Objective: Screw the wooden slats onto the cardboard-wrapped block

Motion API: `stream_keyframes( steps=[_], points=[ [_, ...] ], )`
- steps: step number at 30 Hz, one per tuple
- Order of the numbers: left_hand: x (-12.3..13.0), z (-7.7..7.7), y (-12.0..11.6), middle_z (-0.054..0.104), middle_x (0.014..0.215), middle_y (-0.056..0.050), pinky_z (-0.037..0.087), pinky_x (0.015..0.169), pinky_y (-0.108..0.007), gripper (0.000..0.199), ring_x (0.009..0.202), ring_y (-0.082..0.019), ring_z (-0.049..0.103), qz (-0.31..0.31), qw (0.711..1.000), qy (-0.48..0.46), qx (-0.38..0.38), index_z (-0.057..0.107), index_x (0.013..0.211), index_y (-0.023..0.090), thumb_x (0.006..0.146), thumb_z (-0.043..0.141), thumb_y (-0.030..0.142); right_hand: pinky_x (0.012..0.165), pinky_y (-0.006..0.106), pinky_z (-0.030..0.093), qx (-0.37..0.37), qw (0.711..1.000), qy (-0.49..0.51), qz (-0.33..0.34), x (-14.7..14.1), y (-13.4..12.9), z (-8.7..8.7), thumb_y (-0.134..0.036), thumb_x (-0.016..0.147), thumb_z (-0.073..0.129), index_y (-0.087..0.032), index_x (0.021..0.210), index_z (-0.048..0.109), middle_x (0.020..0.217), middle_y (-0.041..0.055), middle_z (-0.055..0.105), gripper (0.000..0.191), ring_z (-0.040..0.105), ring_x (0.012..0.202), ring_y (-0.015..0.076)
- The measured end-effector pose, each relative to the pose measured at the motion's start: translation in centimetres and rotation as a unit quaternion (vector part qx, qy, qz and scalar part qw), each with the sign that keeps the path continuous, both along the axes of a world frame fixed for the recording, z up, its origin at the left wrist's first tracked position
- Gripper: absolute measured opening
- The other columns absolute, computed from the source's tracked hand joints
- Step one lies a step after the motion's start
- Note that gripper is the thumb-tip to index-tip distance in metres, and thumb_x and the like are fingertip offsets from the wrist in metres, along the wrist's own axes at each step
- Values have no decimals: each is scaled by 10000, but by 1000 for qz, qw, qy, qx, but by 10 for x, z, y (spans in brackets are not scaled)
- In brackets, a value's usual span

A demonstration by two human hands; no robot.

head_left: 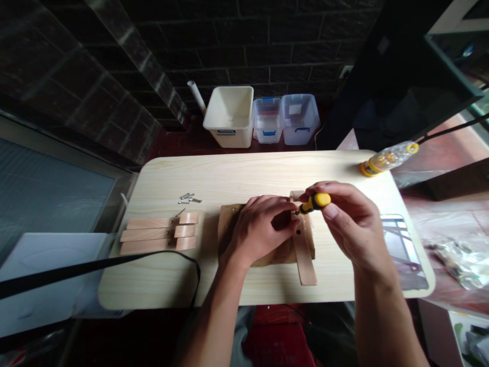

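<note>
In my right hand (351, 224) is a small screwdriver with a yellow and black handle (318, 202), its tip pointing left and down at a wooden strip. My left hand (260, 224) rests over a brown block (229, 219), which looks wrapped in cardboard or paper. Its thumb and index finger close in at the screwdriver's tip; whatever they pinch is too small to make out. The light wooden strip (304, 260) lies across the block's right end, with a dark hole showing below my left thumb. Part of its far end is hidden by my fingers.
Wooden strips (147, 235) with short curved ends lie at the table's left, several screws (188, 197) behind them. A clear bottle-shaped container with yellow ends (387, 159) lies at the back right. Beyond the table (229, 171) stand a cream bin (229, 114) and two clear boxes. A black strap crosses the left.
</note>
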State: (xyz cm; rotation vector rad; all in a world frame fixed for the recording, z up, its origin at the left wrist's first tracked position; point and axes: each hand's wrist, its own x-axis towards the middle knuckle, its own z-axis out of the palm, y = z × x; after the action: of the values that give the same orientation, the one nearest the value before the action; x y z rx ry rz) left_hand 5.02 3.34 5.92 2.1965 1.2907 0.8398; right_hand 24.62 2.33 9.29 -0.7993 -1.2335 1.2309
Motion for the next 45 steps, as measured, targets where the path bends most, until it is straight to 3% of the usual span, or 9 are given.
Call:
stream_keyframes(
  steps=[11, 20, 28, 36, 41, 45],
  points=[
    [3, 4, 2, 786, 1202, 20, 528, 1007, -415, 252, 1131, -230, 717, 1, 1000, 26, -10, 724, 1189, 337, 941, 765, 318, 965, 346, 627, -14, 1000, -13, 22, 3, 4, 8, -300, 990, 734, -376, 1271, 768, 1183, 6, 803, 293, 755, 1112, 197],
    [6, 7, 5, 784, 1210, 13, 521, 1005, -435, 248, 1130, -239, 713, -6, 999, 22, -23, 712, 1195, 335, 952, 747, 306, 1001, 386, 613, 5, 1000, -21, 19, 5, 10, 6, -320, 954, 774, -313, 1152, 805, 1141, 28, 815, 200, 760, 1091, 212],
    [7, 8, 4, 783, 1198, 9, 530, 994, -425, 250, 1118, -237, 719, -3, 1000, 24, -16, 714, 1187, 327, 943, 764, 311, 955, 347, 622, -12, 999, 25, 30, 3, 10, 2, -298, 947, 784, -335, 1152, 793, 1102, 0, 817, 208, 783, 1005, 184],
    [6, 5, 4, 782, 1222, 13, 521, 1030, -418, 248, 1152, -234, 711, 1, 1000, 21, -14, 714, 1182, 315, 939, 766, 323, 1016, 374, 590, 18, 999, 18, 32, 4, 12, 3, -275, 965, 757, -346, 1142, 807, 1177, 6, 806, 197, 739, 1140, 201],
    [6, 4, 4, 789, 1201, 16, 519, 1011, -423, 274, 1138, -237, 713, -2, 1000, 23, -19, 720, 1208, 340, 939, 769, 321, 979, 389, 610, -12, 999, 32, 30, 5, 10, 4, -340, 992, 711, -322, 1110, 819, 1141, 19, 807, 160, 749, 1094, 215],
    [6, 4, 4, 790, 1190, 19, 516, 998, -416, 260, 1134, -235, 715, -1, 999, 24, -24, 726, 1197, 342, 941, 767, 326, 943, 351, 621, -2, 999, 28, 28, 5, 10, 4, -286, 981, 730, -331, 1106, 816, 1113, 9, 803, 158, 750, 1062, 191]
  ],
)
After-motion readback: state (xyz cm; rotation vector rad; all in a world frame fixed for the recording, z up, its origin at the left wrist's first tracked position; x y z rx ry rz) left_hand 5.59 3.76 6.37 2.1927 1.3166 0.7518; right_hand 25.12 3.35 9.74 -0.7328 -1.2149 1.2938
